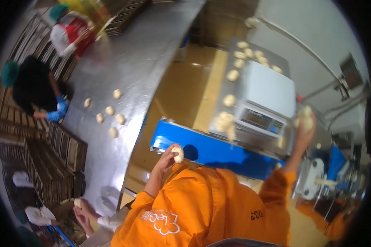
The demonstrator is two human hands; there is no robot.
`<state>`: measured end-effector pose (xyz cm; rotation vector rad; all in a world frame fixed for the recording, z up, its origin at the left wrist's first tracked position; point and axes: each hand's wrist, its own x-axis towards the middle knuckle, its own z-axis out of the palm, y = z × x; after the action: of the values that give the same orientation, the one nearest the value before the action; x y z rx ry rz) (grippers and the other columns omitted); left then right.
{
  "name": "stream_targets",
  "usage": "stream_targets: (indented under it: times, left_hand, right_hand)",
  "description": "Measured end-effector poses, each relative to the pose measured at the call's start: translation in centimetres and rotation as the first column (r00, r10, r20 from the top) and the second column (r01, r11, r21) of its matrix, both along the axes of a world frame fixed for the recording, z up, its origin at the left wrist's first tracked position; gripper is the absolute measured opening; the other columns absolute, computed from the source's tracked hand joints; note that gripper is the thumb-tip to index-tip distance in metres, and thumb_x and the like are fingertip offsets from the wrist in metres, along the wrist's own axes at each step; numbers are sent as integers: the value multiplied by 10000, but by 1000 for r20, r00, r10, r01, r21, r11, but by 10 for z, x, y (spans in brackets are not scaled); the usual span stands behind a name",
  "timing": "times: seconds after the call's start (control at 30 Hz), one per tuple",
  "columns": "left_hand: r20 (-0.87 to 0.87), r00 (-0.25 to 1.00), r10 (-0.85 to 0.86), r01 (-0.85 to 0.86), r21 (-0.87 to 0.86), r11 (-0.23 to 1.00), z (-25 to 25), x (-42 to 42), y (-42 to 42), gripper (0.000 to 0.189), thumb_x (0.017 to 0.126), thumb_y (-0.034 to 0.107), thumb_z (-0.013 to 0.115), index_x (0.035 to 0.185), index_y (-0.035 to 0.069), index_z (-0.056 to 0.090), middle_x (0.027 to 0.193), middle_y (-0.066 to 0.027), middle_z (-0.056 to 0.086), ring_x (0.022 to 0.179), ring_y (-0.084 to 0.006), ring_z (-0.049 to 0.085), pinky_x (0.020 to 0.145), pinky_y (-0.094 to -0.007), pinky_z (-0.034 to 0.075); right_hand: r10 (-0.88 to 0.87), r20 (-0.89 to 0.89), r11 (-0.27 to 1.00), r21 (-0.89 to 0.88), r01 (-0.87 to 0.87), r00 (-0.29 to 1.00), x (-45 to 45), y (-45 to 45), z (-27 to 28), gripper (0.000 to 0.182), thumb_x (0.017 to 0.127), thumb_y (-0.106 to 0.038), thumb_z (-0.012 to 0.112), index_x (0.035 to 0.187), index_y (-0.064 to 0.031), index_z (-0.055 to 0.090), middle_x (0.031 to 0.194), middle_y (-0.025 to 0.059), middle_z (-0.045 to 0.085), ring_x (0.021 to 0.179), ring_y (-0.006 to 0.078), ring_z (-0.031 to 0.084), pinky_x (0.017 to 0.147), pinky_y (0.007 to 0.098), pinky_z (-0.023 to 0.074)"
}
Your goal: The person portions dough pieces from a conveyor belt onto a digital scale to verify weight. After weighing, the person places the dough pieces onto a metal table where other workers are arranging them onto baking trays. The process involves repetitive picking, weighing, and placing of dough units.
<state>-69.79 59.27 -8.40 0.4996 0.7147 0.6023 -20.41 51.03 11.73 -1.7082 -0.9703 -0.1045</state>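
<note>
In my left hand (164, 161) is a pale oval dough piece (178, 154), held between thumb and fingers near the blue conveyor belt (185, 139). My right hand (304, 131) is raised at the right side of a white digital scale (269, 86) and grips pale dough (305, 113); blur hides whether it is one piece or more. The scale's flat top bears nothing. Beside its left edge lie a cluster of dough (225, 122) and a single round dough piece (229, 100). Several more dough pieces (240, 55) lie beyond the scale on the metal stand (221, 102).
Left of me runs a long steel table (126, 61) with several dough pieces (110, 110). Across it, a person (32, 86) wears blue gloves; another (71, 34) wears a red apron. Stacked baking pans (49, 173) border the table. Machinery (315, 176) stands at right.
</note>
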Motion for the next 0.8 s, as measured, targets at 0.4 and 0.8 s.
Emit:
stream_targets:
  times: [0.4,0.8]
  left_hand:
    - [-166,552,817,-712,416,566,70,-269,113,332,840,89,536,1168,96,492,987,-60,540,862,-168,578,711,-297,522]
    - [-723,-321,612,65,628,776,66,-413,205,482,782,290,767,1142,34,573,1002,-168,665,891,-249,666,703,-379,556]
  right_hand:
    - [686,-570,599,89,-796,452,-360,303,0,331,931,-334,584,1221,-175,594,1086,48,604,894,154,628,667,269,560]
    - [573,-665,385,-298,-873,479,-666,554,-113,681,919,-478,572,1421,-65,369,1290,343,510,1167,398,566,990,435,437]
